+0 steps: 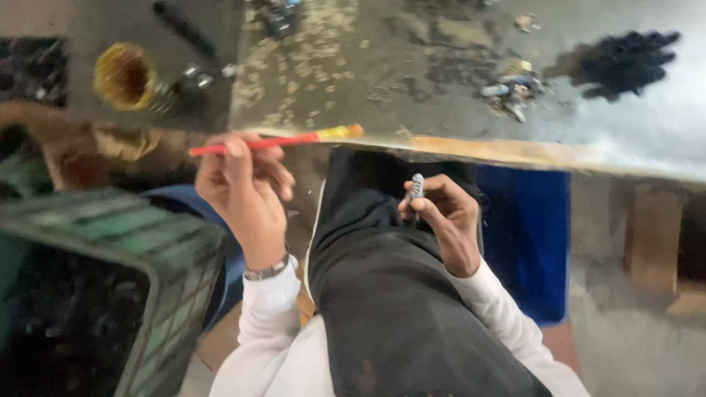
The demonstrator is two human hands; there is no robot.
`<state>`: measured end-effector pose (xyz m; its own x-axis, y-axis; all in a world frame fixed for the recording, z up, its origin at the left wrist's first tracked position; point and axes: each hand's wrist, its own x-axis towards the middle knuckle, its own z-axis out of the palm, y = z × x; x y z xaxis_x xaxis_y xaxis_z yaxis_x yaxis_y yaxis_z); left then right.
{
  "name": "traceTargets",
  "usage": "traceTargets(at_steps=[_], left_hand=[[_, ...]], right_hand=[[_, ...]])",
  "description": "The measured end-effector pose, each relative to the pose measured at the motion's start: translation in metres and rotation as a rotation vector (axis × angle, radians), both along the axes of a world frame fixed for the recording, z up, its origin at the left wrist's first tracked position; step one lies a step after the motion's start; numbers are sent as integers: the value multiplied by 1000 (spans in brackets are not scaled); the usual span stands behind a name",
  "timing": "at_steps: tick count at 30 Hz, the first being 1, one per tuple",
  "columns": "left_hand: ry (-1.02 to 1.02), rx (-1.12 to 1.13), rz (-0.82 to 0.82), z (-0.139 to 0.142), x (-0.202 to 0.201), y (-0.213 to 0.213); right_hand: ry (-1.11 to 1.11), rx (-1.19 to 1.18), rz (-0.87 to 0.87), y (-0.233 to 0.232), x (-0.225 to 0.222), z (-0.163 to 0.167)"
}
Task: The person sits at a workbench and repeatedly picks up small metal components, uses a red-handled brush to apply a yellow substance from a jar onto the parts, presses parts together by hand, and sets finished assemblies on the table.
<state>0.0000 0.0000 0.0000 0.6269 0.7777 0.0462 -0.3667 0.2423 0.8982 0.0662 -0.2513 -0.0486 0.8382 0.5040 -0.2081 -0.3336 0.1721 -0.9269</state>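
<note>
The left hand pinches a red-handled brush; the right hand closes on a small grey metal part. Brushing wants that part steadied over the lap.

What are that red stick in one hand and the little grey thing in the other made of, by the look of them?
The red brush handle in the left hand looks like painted wood, with a yellowish band near its tip; blur leaves that open. The small grey ribbed piece in the right hand seems dull metal, possibly threaded, though plastic cannot be ruled out.
</note>
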Motion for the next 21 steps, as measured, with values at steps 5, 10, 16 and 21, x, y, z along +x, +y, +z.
traceTargets(at_steps=[5,10,16,21], left_hand=[[32,-75,-234,-6,25,-58],[48,-72,-336,-6,30,-84],[87,-68,-363,-16,28,-92],[111,-87,-339,-24,27,-90]], right_hand=[[-19,17,-88,-24,16,9],[-43,15,-112,-47,14,22],[-32,14,-106,-54,11,18],[-34,9,-85,-54,11,13]])
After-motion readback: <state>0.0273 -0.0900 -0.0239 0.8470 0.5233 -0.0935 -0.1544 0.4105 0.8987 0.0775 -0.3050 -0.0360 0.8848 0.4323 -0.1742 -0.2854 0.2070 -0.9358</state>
